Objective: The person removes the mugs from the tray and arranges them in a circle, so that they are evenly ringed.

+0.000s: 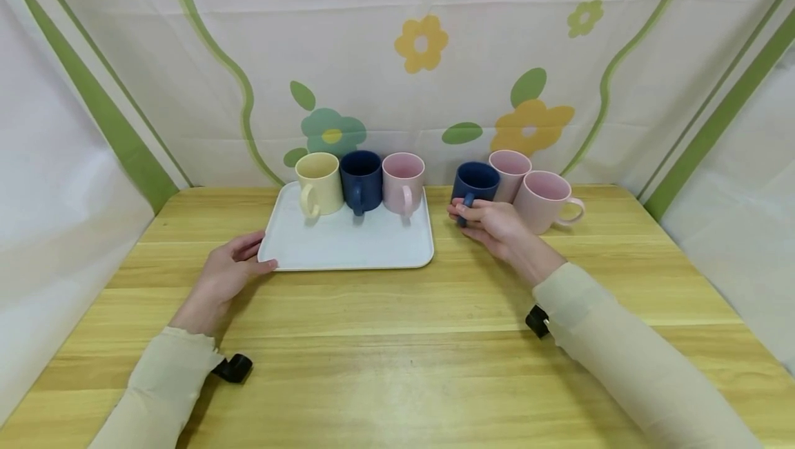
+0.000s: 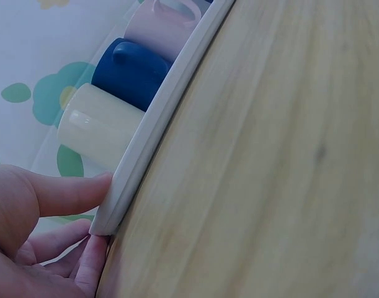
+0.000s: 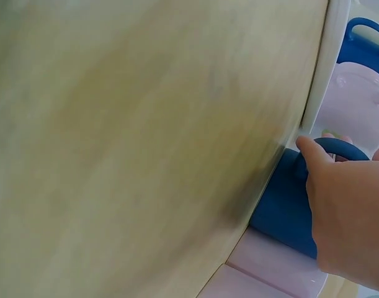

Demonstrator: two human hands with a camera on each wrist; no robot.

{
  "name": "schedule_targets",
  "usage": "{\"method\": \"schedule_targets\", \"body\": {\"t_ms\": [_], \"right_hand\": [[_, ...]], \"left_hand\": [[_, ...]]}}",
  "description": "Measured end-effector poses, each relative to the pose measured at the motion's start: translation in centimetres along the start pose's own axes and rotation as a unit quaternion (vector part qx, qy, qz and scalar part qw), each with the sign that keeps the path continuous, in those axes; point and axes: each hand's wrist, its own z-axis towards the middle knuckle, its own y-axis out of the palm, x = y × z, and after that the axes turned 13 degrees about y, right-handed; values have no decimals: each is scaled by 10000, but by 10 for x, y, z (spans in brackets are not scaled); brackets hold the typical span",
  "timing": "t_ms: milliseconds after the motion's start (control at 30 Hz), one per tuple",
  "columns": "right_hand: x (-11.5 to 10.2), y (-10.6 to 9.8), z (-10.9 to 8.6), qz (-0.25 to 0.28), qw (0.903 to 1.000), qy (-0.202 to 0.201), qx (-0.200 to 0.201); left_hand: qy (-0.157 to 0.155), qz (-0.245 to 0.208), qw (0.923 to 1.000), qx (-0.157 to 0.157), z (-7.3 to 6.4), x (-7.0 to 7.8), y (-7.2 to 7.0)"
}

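A white tray (image 1: 348, 245) lies on the wooden table, with a yellow mug (image 1: 324, 192), a blue mug (image 1: 368, 183) and a pink mug (image 1: 402, 183) in a row along its back. My left hand (image 1: 225, 271) holds the tray's front left corner, thumb against the rim (image 2: 124, 177) and fingertips low at the corner. Right of the tray, my right hand (image 1: 499, 225) grips the handle (image 3: 341, 146) of a second blue mug (image 1: 475, 180), which stands upright. Its fingers partly cover that mug's front.
Two more pink mugs stand close by the right hand: one behind (image 1: 512, 172), one to the right (image 1: 542, 204) with its handle pointing right. A flowered curtain (image 1: 373, 56) hangs along the table's back edge. White cloth (image 1: 56, 194) flanks the left side.
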Motion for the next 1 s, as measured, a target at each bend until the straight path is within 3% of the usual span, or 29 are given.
{"method": "schedule_targets", "body": {"t_ms": [333,733,1000], "right_hand": [[-1,3,-1,-455,9986,-200,182],[4,-10,-25,-1503,9832,-759,705],[2,-16,-44,-1422,9812,-1162,595]], "left_hand": [[62,-61,10000,8,-1,-2,0],[-3,8,10000,-26,0,-1,1],[26,59,10000,-16,0,-3,0]]}}
